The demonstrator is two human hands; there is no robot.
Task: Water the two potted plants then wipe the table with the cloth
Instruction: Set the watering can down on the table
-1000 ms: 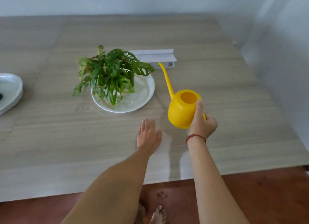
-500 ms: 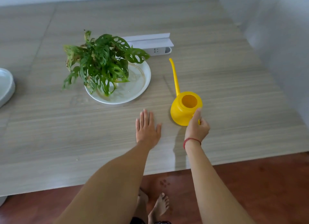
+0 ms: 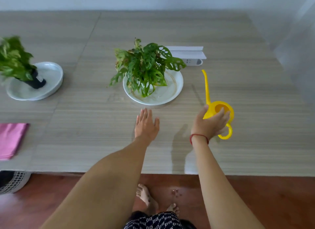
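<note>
Hands: left hand (image 3: 146,124) lies flat on the counter (image 3: 170,32), palm down, fingers straight and close together, holding nothing. Right hand (image 3: 210,124) is draped over the near side of the yellow watering can (image 3: 220,107), thumb by the base of the spout (image 3: 206,85), fingers spread across the rim. Whether it grips the body or only rests on it cannot be told. The handle loop (image 3: 227,135) is free, with no finger through it.

Can: upright at the right of the counter, spout pointing up and away. Whether its base touches the counter cannot be told.

Centre plant (image 3: 146,65): on a white plate (image 3: 177,85), just ahead of the left hand, left of the can. Leaves overhang the plate's rim on the left. A white power strip (image 3: 194,61) lies just behind it.

Left plant (image 3: 13,61): leans in a black pot (image 3: 36,82) on a second plate (image 3: 51,73), well apart from the can.

Cloth (image 3: 10,140): pink, folded, at the counter's left edge, untouched.

Risks, as judged:
- A hold on the rounded body rather than the loop could slip, and the long spout would tip the can.
- Water spilled or poured past the centre plant could reach the power strip.
- Water run through the overhanging leaves would drip off the plate.
- The leaning left pot may topple under a stream.
</note>
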